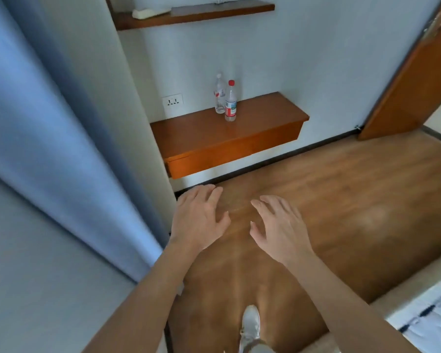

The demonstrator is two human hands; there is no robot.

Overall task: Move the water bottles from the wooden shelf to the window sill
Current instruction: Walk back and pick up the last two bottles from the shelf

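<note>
both bottles (227, 100) upright on wooden shelf (229, 138), touching, left hand (199, 220) and right hand (278, 230) spread, empty, over floor

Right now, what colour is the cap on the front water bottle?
Red, seen in the head view: the front bottle has a red cap.

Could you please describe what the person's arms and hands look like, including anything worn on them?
The left hand and right hand are bare, without gloves. The left forearm and right forearm are uncovered down to the frame edge; no sleeve is in view. Neither wrist carries a watch or bracelet, and no rings show.
</note>
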